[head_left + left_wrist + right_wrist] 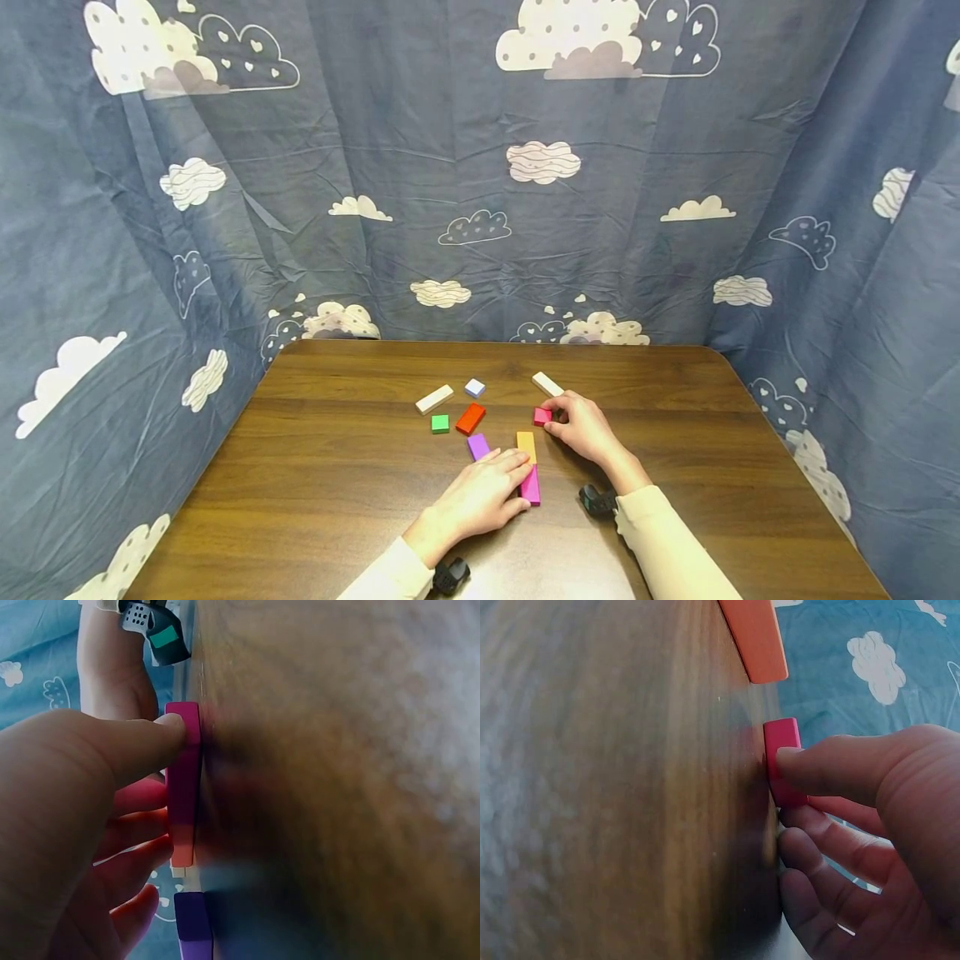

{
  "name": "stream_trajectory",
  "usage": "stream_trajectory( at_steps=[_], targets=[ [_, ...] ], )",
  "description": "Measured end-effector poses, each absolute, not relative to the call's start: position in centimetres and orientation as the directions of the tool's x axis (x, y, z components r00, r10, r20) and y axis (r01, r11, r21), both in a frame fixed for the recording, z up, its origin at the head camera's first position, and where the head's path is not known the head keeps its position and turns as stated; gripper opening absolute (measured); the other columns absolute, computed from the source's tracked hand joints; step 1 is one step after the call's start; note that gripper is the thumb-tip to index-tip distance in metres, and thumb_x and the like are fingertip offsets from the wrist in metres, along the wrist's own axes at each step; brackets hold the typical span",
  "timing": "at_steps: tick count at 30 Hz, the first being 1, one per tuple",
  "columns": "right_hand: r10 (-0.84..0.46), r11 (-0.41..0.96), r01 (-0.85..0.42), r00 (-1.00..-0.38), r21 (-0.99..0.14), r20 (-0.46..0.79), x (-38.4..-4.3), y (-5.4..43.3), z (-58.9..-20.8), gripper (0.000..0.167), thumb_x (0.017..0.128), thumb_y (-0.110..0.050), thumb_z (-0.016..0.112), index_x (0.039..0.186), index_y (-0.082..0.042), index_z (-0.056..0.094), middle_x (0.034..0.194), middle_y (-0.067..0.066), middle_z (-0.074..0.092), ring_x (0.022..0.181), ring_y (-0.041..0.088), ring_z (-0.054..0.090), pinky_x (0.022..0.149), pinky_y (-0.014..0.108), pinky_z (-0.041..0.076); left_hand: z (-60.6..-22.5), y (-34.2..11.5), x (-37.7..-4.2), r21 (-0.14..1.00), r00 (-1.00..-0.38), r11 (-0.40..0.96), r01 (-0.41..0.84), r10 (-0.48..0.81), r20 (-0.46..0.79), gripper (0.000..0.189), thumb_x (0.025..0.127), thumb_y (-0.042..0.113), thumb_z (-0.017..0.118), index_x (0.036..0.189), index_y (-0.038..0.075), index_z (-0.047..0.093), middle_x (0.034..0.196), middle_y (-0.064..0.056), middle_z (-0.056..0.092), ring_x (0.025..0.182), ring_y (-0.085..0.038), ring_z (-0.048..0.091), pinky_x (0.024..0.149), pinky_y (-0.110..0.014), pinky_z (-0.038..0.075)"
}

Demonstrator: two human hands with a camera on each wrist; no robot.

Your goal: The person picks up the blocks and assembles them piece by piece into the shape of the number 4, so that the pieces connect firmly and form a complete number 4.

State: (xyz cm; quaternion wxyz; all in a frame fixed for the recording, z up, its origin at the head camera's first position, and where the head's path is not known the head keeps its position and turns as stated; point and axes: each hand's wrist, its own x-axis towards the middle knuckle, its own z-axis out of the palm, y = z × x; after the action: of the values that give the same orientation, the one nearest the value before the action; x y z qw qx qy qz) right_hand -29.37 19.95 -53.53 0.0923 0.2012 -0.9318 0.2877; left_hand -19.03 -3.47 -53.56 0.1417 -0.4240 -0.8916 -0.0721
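My left hand (483,493) lies low over a magenta block (531,487), its thumb and fingertips holding it against the table. The far end of that block meets an orange block (526,442), forming a straight row. In the left wrist view the thumb sits across the near part of the magenta block (184,769). A purple block (477,447) lies just beyond the left fingers, partly covered. To the right of the row, my right hand (588,429) pinches a small pink block (542,417) between thumb and index finger; it stays on the tabletop.
On the brown table (315,467) lie a red block (470,418), a green block (440,424), a pale blue block (475,387) and a white block (434,399). A second white block (547,383) lies close to the right fingers. A cloud-patterned curtain (420,183) surrounds the table.
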Motion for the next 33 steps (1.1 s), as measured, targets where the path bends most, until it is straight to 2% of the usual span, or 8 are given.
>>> stream_trajectory(
  at_steps=[10, 33],
  targets=[
    [-0.320, 0.744, -0.424, -0.904, -0.516, 0.282, -29.38, 20.11, -53.64, 0.026, 0.077, -0.014, 0.083, 0.102, -0.012, 0.076, 0.087, 0.001, 0.064, 0.071, 0.010, 0.056, 0.065, 0.033, 0.046, -53.17, -3.50, -19.11, -0.018, -0.576, 0.617, 0.787, 0.745, 0.336, 0.055, 0.091, 0.042, 0.073, 0.132, 0.006, 0.066, 0.137, -0.008, 0.061, 0.129, -0.023, 0.056, 0.108, -0.042, 0.043],
    [-0.321, 0.711, -0.426, -0.905, -0.560, 0.280, -29.31, 20.22, -53.28, 0.027, 0.078, -0.013, 0.084, 0.104, -0.012, 0.077, 0.089, 0.001, 0.066, 0.072, 0.008, 0.058, 0.067, 0.032, 0.048, -53.31, -3.44, -19.15, -0.014, -0.576, 0.617, 0.787, 0.742, 0.342, 0.058, 0.090, 0.041, 0.074, 0.134, 0.004, 0.064, 0.136, -0.009, 0.062, 0.128, -0.023, 0.056, 0.108, -0.042, 0.044]
  ],
)
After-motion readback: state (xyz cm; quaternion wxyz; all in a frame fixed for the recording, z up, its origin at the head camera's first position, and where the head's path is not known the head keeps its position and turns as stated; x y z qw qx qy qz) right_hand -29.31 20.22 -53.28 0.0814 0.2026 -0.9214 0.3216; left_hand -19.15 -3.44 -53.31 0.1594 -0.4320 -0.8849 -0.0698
